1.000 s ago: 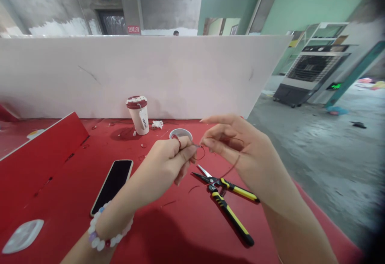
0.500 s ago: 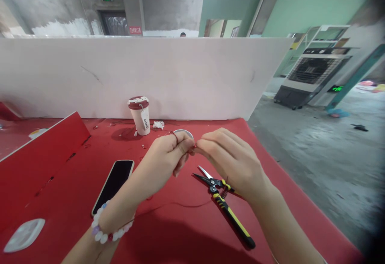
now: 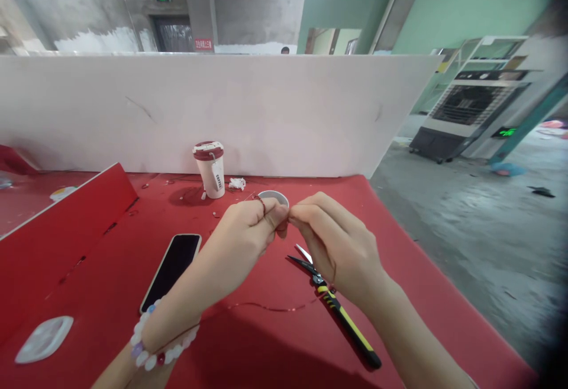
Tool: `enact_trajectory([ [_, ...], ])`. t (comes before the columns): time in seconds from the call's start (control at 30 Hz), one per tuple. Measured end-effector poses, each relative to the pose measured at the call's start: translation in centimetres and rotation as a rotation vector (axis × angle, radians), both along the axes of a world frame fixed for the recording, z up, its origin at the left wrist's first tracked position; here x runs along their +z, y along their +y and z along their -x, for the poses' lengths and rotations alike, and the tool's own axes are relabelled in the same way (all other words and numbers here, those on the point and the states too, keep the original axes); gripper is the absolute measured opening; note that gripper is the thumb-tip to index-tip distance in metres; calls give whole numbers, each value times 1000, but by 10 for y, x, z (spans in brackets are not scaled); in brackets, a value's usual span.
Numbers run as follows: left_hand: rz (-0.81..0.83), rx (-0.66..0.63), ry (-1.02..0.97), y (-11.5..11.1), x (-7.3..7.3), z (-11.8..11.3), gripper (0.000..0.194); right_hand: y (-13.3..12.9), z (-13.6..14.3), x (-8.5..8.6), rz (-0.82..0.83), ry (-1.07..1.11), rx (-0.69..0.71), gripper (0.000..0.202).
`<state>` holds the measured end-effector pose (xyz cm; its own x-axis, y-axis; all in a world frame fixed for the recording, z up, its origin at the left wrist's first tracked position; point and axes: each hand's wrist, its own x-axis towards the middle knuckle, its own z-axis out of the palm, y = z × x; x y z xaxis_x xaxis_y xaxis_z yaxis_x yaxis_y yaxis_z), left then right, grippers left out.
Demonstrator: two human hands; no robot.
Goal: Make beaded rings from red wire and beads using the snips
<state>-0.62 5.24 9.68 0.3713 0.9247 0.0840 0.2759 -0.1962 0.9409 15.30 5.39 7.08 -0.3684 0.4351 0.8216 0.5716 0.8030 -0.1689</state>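
Observation:
My left hand (image 3: pixel 246 238) is closed in a pinch over the red table (image 3: pixel 248 353), with a thin red cord looped round a finger and trailing by the wrist. Its fingertips meet those of my right hand (image 3: pixel 339 238), also pinched; whatever lies between them is too small to make out. Just behind the fingertips shows the rim of a white round container (image 3: pixel 278 195). Scissors with black and yellow handles (image 3: pixel 350 327) lie with blades apart, partly beneath my right hand. A thin red cord (image 3: pixel 266 307) curves over the table toward them.
A phone (image 3: pixel 171 271) lies left of my left forearm. Behind stand a lidded coffee cup (image 3: pixel 212 173) and a crumpled white scrap (image 3: pixel 237 184). A white dish (image 3: pixel 44 339) sits at the left, near a red divider (image 3: pixel 84 235). A white panel (image 3: pixel 248 111) borders the back.
The camera view has shifted slightly. My right hand's fingers have bent and shifted at the pinch, my left fingers have curled in, and more of the white container's rim shows.

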Motion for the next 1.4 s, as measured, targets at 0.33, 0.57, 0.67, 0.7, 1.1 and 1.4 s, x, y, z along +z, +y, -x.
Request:
enact_trajectory([
  [0.33,-310,13,169,3,2,-5,32,4,2,-5,680,543,358,18],
  [0.57,-397,137,269,21,-12,-5,33,24,-1,-8,826,606,336,10],
  [0.67,-380,239,291,29,-16,-5,33,32,-6,-9,883,585,217,18],
  [0.7,-388,281,315,31,-17,-5,33,34,-7,-10,877,604,188,20],
  [1.1,-717,432,806,38,-25,-3,27,21,-8,1,1079,924,334,25],
  [1.4,-839,275,820,53,-21,26,23,43,-41,-6,1135,515,114,16],
])
